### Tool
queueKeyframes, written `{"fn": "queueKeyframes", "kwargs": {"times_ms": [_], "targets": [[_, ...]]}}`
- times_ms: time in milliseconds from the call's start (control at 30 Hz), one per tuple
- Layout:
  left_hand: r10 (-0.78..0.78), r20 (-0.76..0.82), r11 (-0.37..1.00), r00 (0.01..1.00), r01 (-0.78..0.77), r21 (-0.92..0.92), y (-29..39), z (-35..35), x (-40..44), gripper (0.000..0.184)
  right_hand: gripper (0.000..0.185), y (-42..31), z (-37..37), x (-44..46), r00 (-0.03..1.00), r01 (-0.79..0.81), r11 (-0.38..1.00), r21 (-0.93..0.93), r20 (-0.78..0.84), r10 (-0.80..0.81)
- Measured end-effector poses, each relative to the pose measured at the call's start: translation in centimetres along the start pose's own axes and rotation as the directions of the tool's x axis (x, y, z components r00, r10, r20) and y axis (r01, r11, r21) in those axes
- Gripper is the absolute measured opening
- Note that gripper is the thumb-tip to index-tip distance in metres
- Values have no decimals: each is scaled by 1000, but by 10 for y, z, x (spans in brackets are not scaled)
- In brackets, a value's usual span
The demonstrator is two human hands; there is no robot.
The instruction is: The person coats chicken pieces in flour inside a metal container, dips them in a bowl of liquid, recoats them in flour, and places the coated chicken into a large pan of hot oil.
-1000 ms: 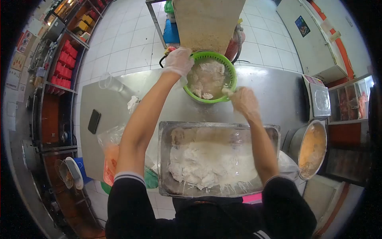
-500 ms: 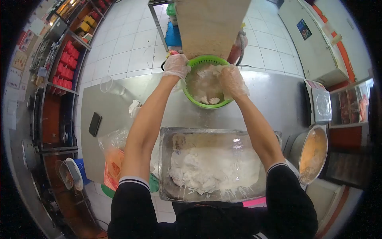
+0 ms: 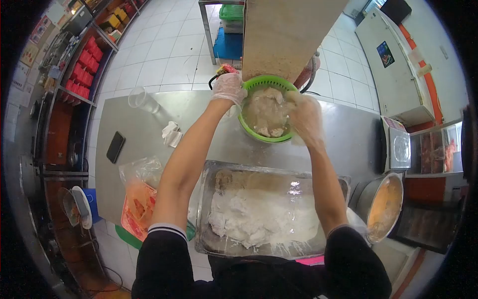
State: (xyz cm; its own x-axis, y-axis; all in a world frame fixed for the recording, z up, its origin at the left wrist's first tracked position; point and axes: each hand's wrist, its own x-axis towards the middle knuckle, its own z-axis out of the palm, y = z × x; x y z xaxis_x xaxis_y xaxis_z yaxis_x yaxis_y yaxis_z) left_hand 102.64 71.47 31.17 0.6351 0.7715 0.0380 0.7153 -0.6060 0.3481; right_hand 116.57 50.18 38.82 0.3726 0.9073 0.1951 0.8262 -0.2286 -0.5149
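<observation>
- With the left grip (image 3: pixel 229 88), clasping the left rim of the green basket (image 3: pixel 269 80), wearing a thin see-through glove.
- With the right grip (image 3: pixel 305 117), reaching to the opposite rim; being unable to tell, through the blur, whether clenched, released or grasping something.
- Seeing pale pieces (image 3: pixel 269 104) lying inside the green basket in cloudy liquid (image 3: pixel 252 122), just right of the left grip and just left of the right grip, so between the two.
- Having the green basket standing on the metal desk (image 3: pixel 343 132), farther from the body than the metal tray (image 3: pixel 211 244).
- Passing the right forearm (image 3: pixel 324 179) over the right side of the metal tray, seeing white mix (image 3: pixel 244 219) spreading there in lumps, with a glossier patch to the right.
- Losing the undersides of the pale pieces in the cloudy liquid, finding the count hard to make out.
- Covering part of the basket's right rim with the right grip, finding the fingers too smeared to trace.
- Noticing a red-and-yellow thing (image 3: pixel 227 69) just beyond the left grip, partly covered and hard to identify.
- Hiding part of the red-orange tray (image 3: pixel 130 222) behind the left arm, and the near edge of the metal tray behind black clothing (image 3: pixel 279 276).
- Losing the tall panel (image 3: pixel 291 35) past the top edge.
</observation>
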Motion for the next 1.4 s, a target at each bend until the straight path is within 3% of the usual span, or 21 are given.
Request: {"fn": "queueKeyframes", "kwargs": {"times_ms": [33, 67, 133, 233, 333, 367, 433, 700, 767, 867, 900, 967, 1000, 1033, 1167, 1200, 1233, 1267, 1333, 1367, 1400], "targets": [[-74, 54, 997, 996, 72, 39, 1, 0, -1, 30, 38, -2, -7, -11, 968, -201, 979, 22, -150, 202], [-75, 62, 997, 995, 73, 34, 2, -1, -3, 30, 38, 11, -3, -16, 968, -206, 978, 18, -145, 207], [-80, 58, 996, 995, 78, 39, 6, -3, -8, 31, 48, 38, 7, -30, 750, -630, 776, -26, 235, 618], [-113, 151, 993, 982, 108, 40, 12, -11, -13, 34, 51, 48, 3, -24, 704, -669, 738, -85, 246, 667], [-80, 123, 997, 989, 80, 0, 12, -27, -23, 35, 47, 61, 3, -17, 795, -589, 808, -24, 158, 585], [-109, 137, 993, 985, 114, -27, 12, -29, -28, 35, 47, 60, 0, -17, 798, -587, 809, -16, 158, 582], [-114, 85, 992, 990, 118, -40, 13, -39, -33, 35, 45, 55, -13, -9, 798, -602, 763, 237, 135, 587], [-193, -2, 913, 981, 179, -367, 37, -114, -54, 35, 37, 31, -60, -3, 836, -531, 706, 468, 157, 525], [-187, 2, 918, 982, 175, -355, 34, -108, -49, 34, 38, 24, -59, -5, 824, -543, 703, 459, 128, 552], [-144, -42, 921, 989, 119, -370, 22, -61, -62, 32, 46, 45, -40, -11, 843, -537, 807, 246, 160, 513], [-111, -152, 922, 982, 44, -385, 19, -63, -52, 31, 46, 57, -32, -1, 863, -506, 824, 256, 134, 488], [-75, -125, 936, 989, 26, -352, 24, -83, -51, 28, 50, 69, -18, -9, 955, -251, 847, 468, -24, 296], [-122, -35, 931, 992, 103, -349, 23, -76, -50, 26, 48, 81, -19, -7, 917, -399, 880, 257, 124, 379], [-173, 43, 921, 984, 177, -346, 22, -66, -56, 25, 46, 65, -28, -9, 862, -507, 782, 363, 193, 469], [15, -114, 916, 993, -60, -396, 26, -84, -83, 28, 35, 52, -58, -33, 926, -361, 690, 627, 156, 344], [-10, -73, 739, 997, -42, -672, 39, -93, -102, 24, 32, 50, -68, -47, 953, -288, 611, 737, 155, 261], [-27, -18, 485, 999, -3, -874, 53, -103, -120, 21, 32, 49, -79, -61, 940, -322, 598, 734, 176, 292], [-26, 28, 480, 999, 37, -876, 59, -104, -140, 21, 27, 51, -91, -75, 948, -302, 625, 720, 161, 274], [130, 29, 559, 991, -49, -828, 69, -104, -176, 30, 22, 63, -114, -110, 947, -310, 649, 694, 166, 275], [128, 47, 552, 991, -32, -833, 80, -105, -199, 30, 20, 72, -128, -131, 945, -326, 784, 528, 206, 255], [150, 109, 721, 983, -34, -692, 93, -107, -223, 25, 18, 79, -138, -148, 942, -307, 888, 342, 243, 232]]}}
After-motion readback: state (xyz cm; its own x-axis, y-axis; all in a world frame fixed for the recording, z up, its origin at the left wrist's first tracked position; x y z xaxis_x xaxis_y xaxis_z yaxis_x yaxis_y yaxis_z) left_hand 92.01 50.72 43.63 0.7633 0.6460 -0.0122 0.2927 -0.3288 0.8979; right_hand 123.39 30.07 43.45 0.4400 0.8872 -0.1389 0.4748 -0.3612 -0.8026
